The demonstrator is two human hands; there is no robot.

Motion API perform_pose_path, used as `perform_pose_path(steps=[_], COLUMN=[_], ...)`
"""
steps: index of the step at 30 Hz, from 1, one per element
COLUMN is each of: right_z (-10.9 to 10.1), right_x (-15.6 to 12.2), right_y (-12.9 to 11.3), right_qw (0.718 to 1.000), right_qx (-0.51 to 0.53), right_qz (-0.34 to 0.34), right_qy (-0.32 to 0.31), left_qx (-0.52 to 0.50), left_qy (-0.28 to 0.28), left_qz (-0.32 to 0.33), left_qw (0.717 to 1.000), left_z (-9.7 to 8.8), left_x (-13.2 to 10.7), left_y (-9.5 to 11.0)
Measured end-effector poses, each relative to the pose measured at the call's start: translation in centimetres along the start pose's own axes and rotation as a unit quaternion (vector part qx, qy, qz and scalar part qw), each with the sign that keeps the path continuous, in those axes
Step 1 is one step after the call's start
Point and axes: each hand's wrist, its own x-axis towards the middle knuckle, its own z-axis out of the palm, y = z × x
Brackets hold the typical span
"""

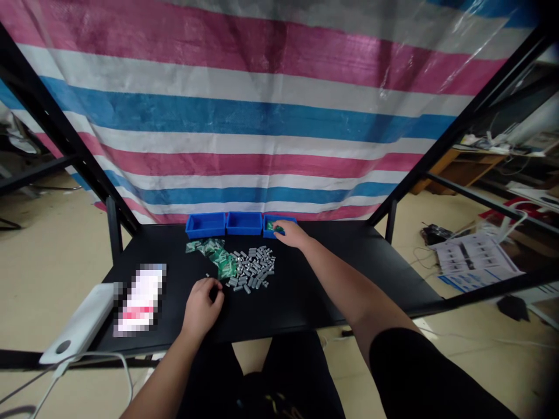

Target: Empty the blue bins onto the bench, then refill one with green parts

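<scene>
My right hand (290, 233) reaches to the rightmost blue bin (292, 220), its thumb and fingers bent around something green at the bin that I cannot make out. Small green pieces (269, 226) show inside that bin beside the fingertips. Near the front of the black table, my left hand (204, 302) rests with its fingers curled, thumb close to the index finger; whether anything is inside is hidden. Just beyond it lie green-and-clear plastic packets (220, 259) with small parts in them. Right of these spreads a loose pile of small silver cylinders (257, 266).
The black table (332, 285) also bears two more blue bins, the left (206, 231) and the middle (244, 230). A blurred-out phone-like object (142, 299) and a white power strip (82, 323) with cables lie at the left. Striped sheeting (262, 116) hangs behind.
</scene>
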Motion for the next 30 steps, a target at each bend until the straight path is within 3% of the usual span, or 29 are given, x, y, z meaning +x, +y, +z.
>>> perform_pose_path(steps=[7, 13, 15, 19, 24, 27, 30], right_z=[1.0, -0.3, -0.6, 0.3, 4.4, 6.6, 7.8], right_x=[0.4, 0.8, 0.9, 0.8, 0.6, 0.9, 1.3], right_y=[-0.2, -0.4, -1.1, -5.4, -14.2, -17.4, -18.0], right_qw=[0.999, 0.997, 0.997, 0.997, 0.970, 0.963, 0.963], right_qx=[-0.011, -0.032, -0.037, -0.023, 0.029, -0.008, -0.035], right_qz=[-0.023, -0.017, -0.020, -0.063, -0.228, -0.223, -0.201], right_qy=[-0.030, -0.074, -0.063, 0.039, -0.076, -0.152, -0.177], left_qx=[-0.004, -0.007, -0.011, -0.016, -0.011, -0.014, -0.003], left_qy=[-0.005, -0.013, -0.010, -0.010, -0.007, 0.001, 0.022], left_qz=[-0.010, -0.006, -0.008, -0.014, -0.013, -0.003, 0.004], left_qw=[1.000, 1.000, 1.000, 1.000, 1.000, 1.000, 1.000], left_z=[-0.1, -0.2, -0.2, -0.2, -0.1, -0.2, -0.3], left_x=[0.0, -0.1, -0.1, -0.1, -0.1, -0.2, -0.3], left_y=[0.2, 0.3, 0.4, 0.5, 0.4, 0.4, 0.6])
